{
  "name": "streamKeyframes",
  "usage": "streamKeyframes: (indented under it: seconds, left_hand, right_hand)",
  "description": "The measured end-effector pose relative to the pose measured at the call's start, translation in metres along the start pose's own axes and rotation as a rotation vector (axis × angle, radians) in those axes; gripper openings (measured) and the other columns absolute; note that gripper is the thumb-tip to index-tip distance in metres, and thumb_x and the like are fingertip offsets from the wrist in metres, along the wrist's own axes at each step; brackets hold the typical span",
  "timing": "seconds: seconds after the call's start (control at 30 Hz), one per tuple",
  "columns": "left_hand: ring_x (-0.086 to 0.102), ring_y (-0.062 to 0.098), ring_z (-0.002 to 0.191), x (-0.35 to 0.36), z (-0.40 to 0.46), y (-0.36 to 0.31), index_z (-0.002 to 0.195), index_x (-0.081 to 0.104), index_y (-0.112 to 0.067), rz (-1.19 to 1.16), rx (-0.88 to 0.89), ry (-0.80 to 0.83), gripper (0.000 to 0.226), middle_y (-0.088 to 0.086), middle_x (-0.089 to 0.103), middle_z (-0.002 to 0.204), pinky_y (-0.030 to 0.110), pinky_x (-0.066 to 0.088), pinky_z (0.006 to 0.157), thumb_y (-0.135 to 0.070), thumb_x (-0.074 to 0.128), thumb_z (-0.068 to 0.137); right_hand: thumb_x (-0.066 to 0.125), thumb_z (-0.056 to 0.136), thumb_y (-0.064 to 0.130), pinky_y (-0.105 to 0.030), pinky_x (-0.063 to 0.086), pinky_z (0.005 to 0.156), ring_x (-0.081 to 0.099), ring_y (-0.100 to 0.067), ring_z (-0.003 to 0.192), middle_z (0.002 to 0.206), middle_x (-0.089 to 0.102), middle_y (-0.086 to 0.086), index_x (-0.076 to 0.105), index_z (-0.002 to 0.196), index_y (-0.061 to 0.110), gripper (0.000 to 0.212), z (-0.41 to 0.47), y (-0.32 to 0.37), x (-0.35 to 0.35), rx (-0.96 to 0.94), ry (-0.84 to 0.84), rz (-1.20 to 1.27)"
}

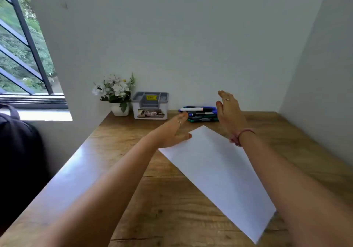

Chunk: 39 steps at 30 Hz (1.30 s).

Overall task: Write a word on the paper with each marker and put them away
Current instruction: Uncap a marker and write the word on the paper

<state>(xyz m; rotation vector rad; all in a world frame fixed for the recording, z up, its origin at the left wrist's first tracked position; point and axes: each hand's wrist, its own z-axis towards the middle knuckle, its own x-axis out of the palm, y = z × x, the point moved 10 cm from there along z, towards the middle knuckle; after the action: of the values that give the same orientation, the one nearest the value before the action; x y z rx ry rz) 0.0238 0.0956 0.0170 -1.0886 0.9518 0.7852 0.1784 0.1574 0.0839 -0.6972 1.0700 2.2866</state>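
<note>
A blank white sheet of paper (215, 172) lies at an angle on the wooden desk (137, 189). Several markers (198, 113), blue, green and white, are piled at the back against the wall. My left hand (172, 130) reaches forward with straight fingers; its fingertips are just left of the pile and its thumb lies at the paper's far corner. My right hand (229, 113) is raised, flat and open, just right of the markers, holding nothing. A grey and white organiser box (150, 105) stands left of the markers.
A small white pot of white flowers (116, 96) stands at the desk's back left corner next to the box. White walls close the back and right sides. A window and a dark object are on the left.
</note>
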Motion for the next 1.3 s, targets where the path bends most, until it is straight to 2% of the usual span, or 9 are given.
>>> streamKeyframes:
  seconds: [0.1, 0.23, 0.43, 0.6, 0.9, 1.0, 1.07, 1.13, 1.3]
  left_hand:
    - [0.018, 0.016, 0.143, 0.020, -0.009, 0.006, 0.149, 0.016, -0.021, 0.026, -0.023, 0.120, 0.072, -0.002, 0.015, 0.157, 0.032, 0.017, 0.115, -0.049, 0.047, 0.092]
    - [0.023, 0.015, 0.141, 0.030, -0.016, 0.018, 0.149, 0.019, -0.027, -0.002, -0.047, 0.167, 0.073, -0.006, 0.020, 0.155, 0.033, 0.018, 0.115, -0.056, 0.048, 0.088]
    - [0.022, 0.013, 0.141, 0.037, -0.022, 0.022, 0.146, 0.026, -0.029, 0.125, -0.003, 0.152, 0.067, -0.006, 0.024, 0.154, 0.048, 0.010, 0.117, -0.063, 0.036, 0.089]
    - [0.023, 0.011, 0.139, 0.039, -0.024, 0.017, 0.144, 0.032, -0.026, 0.126, -0.041, 0.128, 0.068, -0.007, 0.031, 0.150, 0.054, 0.004, 0.116, -0.064, 0.036, 0.088]
    - [0.029, 0.018, 0.134, 0.038, -0.031, -0.012, 0.144, 0.033, -0.019, 0.239, 0.040, 0.163, 0.072, 0.000, 0.034, 0.141, 0.045, -0.003, 0.116, -0.064, 0.032, 0.088]
    - [0.026, 0.027, 0.136, 0.041, -0.034, -0.013, 0.145, 0.031, -0.020, 0.221, 0.014, 0.195, 0.076, 0.001, 0.034, 0.135, 0.047, 0.018, 0.116, -0.068, 0.031, 0.086]
    - [0.028, 0.027, 0.132, 0.044, -0.035, -0.013, 0.145, 0.031, -0.019, 0.205, 0.008, 0.184, 0.079, 0.001, 0.034, 0.131, 0.045, 0.037, 0.106, -0.069, 0.032, 0.085]
    - [0.033, 0.022, 0.127, 0.043, -0.036, -0.016, 0.145, 0.029, -0.016, 0.187, 0.028, 0.137, 0.080, 0.000, 0.032, 0.130, 0.042, 0.042, 0.101, -0.069, 0.033, 0.085]
    - [0.024, 0.021, 0.137, 0.046, -0.038, -0.032, 0.148, 0.020, -0.020, 0.293, 0.094, 0.102, 0.072, 0.002, 0.026, 0.150, 0.043, 0.008, 0.118, -0.064, 0.025, 0.091]
  right_hand:
    - [0.035, 0.098, 0.012, -0.033, 0.035, 0.105, 0.047, -0.027, 0.124, 0.136, 0.048, -0.013, 0.045, 0.133, 0.005, 0.038, -0.010, -0.012, 0.007, 0.037, 0.097, -0.053]
    - [0.040, 0.098, 0.020, -0.034, 0.045, 0.094, 0.057, -0.024, 0.105, 0.122, 0.059, -0.009, 0.058, 0.121, 0.016, 0.029, -0.010, -0.034, 0.021, 0.082, 0.215, -0.150]
    - [0.039, 0.097, 0.010, -0.038, 0.041, 0.099, 0.054, -0.030, 0.114, 0.130, 0.055, -0.013, 0.055, 0.127, 0.012, 0.034, 0.008, -0.055, 0.045, 0.080, 0.329, -0.281]
    - [0.043, 0.097, 0.020, -0.040, 0.042, 0.098, 0.055, -0.029, 0.111, 0.128, 0.057, -0.010, 0.054, 0.129, 0.022, 0.033, 0.022, -0.058, 0.063, 0.000, 0.409, -0.493]
    - [0.040, 0.097, 0.026, -0.043, 0.042, 0.096, 0.055, -0.027, 0.109, 0.125, 0.056, -0.007, 0.050, 0.129, 0.029, 0.033, 0.034, -0.068, 0.080, -0.037, 0.507, -0.734]
    - [0.040, 0.097, 0.032, -0.043, 0.036, 0.097, 0.051, -0.026, 0.111, 0.126, 0.049, -0.007, 0.050, 0.128, 0.030, 0.032, 0.035, -0.068, 0.086, -0.071, 0.521, -0.806]
    - [0.040, 0.097, 0.034, -0.044, 0.035, 0.098, 0.049, -0.026, 0.112, 0.127, 0.047, -0.006, 0.052, 0.125, 0.029, 0.031, 0.036, -0.068, 0.089, -0.081, 0.520, -0.806]
    - [0.040, 0.097, 0.033, -0.044, 0.035, 0.097, 0.049, -0.025, 0.112, 0.126, 0.050, -0.005, 0.053, 0.121, 0.026, 0.028, 0.037, -0.066, 0.091, -0.100, 0.522, -0.793]
    - [0.036, 0.100, 0.028, -0.037, 0.036, 0.093, 0.051, -0.023, 0.111, 0.124, 0.054, -0.004, 0.052, 0.123, 0.021, 0.029, 0.028, -0.052, 0.095, -0.267, 0.505, -0.784]
